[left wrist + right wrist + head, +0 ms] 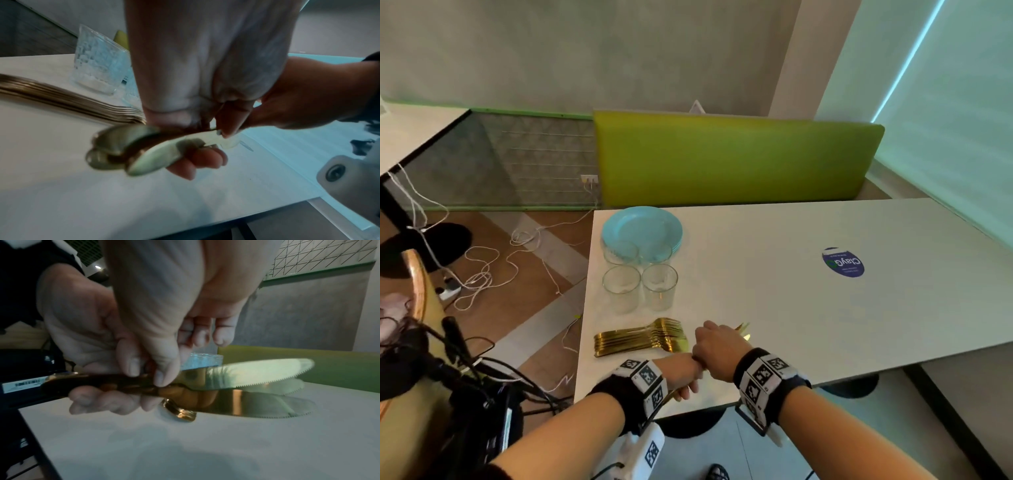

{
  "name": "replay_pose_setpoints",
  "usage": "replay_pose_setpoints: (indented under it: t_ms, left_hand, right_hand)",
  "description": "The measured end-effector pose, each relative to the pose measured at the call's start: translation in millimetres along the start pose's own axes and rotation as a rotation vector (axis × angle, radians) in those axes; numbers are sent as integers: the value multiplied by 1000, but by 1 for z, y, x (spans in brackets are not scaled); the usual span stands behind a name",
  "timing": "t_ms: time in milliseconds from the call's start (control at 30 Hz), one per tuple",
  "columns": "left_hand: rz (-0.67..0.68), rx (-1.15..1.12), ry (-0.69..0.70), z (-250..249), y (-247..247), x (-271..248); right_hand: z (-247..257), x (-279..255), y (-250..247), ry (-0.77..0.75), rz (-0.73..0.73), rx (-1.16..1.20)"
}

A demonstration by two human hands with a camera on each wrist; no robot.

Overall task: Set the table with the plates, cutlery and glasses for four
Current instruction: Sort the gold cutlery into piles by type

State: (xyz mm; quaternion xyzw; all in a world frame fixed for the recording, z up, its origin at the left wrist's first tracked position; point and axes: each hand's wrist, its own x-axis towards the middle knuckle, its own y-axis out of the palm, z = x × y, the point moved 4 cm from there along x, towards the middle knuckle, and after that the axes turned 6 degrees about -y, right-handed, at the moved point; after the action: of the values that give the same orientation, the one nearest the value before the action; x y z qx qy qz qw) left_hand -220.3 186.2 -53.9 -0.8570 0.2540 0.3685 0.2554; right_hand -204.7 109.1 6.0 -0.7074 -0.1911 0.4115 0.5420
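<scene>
I have my left grip (690, 377) clenched round a bundle of gold knives (236, 379) low-centre over the desk (825, 308), my right grip (717, 353) pinching one to peel it off for a place setting.

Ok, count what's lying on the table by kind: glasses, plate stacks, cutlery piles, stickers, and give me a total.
Glasses: 4
Stack of blue plates: 1
Pile of gold cutlery: 1
Round blue sticker: 1
Total: 7
Left out: the knives being held.
</scene>
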Motion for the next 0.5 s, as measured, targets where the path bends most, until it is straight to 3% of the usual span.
replay_pose_setpoints:
  t_ms: [233, 400, 500]
  left_hand:
    - [-40, 230, 78, 13, -6, -2]
    - [-277, 610, 90, 30, -22, -9]
    - [-312, 713, 35, 50, -33, -3]
  right_hand:
    - [15, 6, 5, 41, -22, 53]
    - [8, 4, 9, 142, -90, 164]
    - [-3, -1, 11, 200, -97, 211]
